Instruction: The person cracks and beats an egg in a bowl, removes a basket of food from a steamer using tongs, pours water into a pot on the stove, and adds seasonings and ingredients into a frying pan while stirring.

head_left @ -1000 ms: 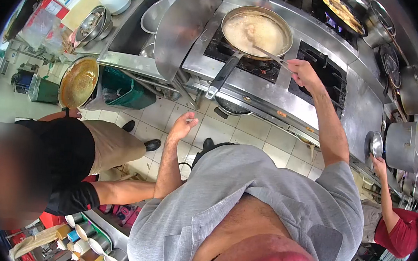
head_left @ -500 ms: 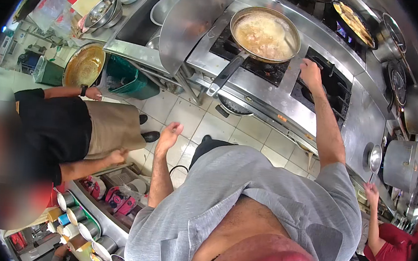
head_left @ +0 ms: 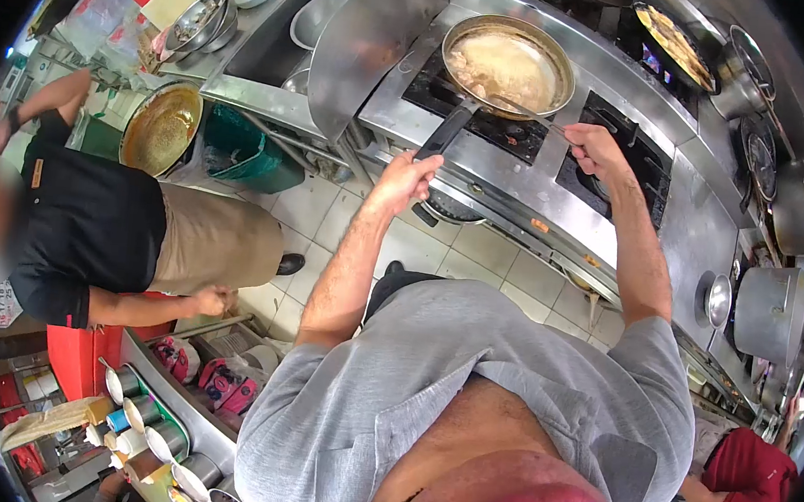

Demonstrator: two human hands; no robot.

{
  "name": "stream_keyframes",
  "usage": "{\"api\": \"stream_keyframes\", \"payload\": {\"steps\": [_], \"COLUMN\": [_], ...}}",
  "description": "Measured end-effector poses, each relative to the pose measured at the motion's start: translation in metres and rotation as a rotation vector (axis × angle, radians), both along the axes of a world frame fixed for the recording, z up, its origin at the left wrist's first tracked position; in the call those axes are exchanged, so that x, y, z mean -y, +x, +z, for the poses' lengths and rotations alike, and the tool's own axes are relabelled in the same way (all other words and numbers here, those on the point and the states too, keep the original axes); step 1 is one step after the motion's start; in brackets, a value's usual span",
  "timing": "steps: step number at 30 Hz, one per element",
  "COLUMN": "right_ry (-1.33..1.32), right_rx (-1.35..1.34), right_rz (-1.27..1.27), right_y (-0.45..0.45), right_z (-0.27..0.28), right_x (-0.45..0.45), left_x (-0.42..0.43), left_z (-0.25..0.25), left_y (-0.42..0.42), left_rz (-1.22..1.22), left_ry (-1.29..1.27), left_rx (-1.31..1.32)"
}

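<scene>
Closes around the near end of a long dark handle [head_left: 446, 131] with the left grip [head_left: 405, 181]; pinches a slim metal utensil [head_left: 534, 116] between thumb and curled fingers in the right grip [head_left: 595, 151], tip down in the pale, frothy contents [head_left: 510, 55]. Cannot tell the shape of that submerged tip. As for the wide pan [head_left: 564, 79]: sits over a burner [head_left: 516, 144], near an upright steel panel [head_left: 361, 66]. Looks heavy with liquid, rigid, liable to slosh and perhaps greasy; best held by the handle, away from the probably hot rim. As for the utensil: likely light and stiff, best taken by its outer end.
</scene>
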State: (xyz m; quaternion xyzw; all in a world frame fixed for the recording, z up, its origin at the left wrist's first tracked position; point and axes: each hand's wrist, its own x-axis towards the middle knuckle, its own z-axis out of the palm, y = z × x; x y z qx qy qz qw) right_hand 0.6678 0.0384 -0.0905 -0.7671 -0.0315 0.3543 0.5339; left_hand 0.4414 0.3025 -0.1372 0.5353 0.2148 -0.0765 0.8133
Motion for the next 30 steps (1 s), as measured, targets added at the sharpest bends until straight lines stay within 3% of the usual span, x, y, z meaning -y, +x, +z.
{"api": "stream_keyframes", "payload": {"steps": [6, 8, 12, 13, 14, 15, 18, 22, 23, 24, 26, 28, 30], "right_ry": [-0.028, -0.154, -0.477, -0.474, -0.642, -0.813, -0.847, -0.959, -0.907, -0.854, -0.742, -0.503, -0.376], "right_rx": [0.009, 0.172, 1.215, 1.217, 1.24, 1.255, 1.423, 1.393, 1.256, 1.119, 1.017, 0.6, 0.477], "right_rz": [-0.056, -0.01, 0.162, 0.162, 0.203, 0.245, 0.216, 0.226, 0.192, 0.158, 0.102, 0.129, 0.048], "right_y": [-0.03, -0.023, -0.027, -0.032, -0.043, -0.048, -0.023, 0.004, 0.005, 0.005, 0.003, 0.01, 0.009], "right_z": [0.016, 0.014, -0.019, -0.007, 0.017, 0.033, 0.025, 0.01, 0.01, 0.01, 0.02, 0.022, 0.022], "right_x": [-0.019, -0.015, -0.011, -0.011, -0.009, -0.008, 0.003, 0.012, 0.015, 0.015, 0.018, 0.02, 0.016], "left_x": [0.068, 0.072, 0.051, 0.041, 0.028, 0.012, -0.032, -0.096, -0.119, -0.122, -0.107, -0.092, -0.074], "left_z": [-0.022, -0.021, -0.018, -0.025, -0.033, -0.042, -0.075, -0.175, -0.229, -0.256, -0.271, -0.27, -0.264], "left_y": [0.004, 0.004, -0.004, -0.009, -0.015, -0.025, -0.067, -0.167, -0.207, -0.246, -0.315, -0.352, -0.366], "left_rz": [0.19, 0.169, 0.007, 0.011, 0.015, 0.002, 0.094, 0.274, 0.301, 0.472, 0.569, 0.438, 0.435], "left_ry": [0.238, 0.285, 0.325, 0.217, 0.109, 0.141, 0.284, 0.403, 0.422, 0.259, 0.211, 0.266, 0.268], "left_rx": [0.076, 0.063, 0.046, 0.043, 0.042, 0.019, -0.115, -0.372, -0.454, -0.54, -0.638, -0.965, -1.034]}}
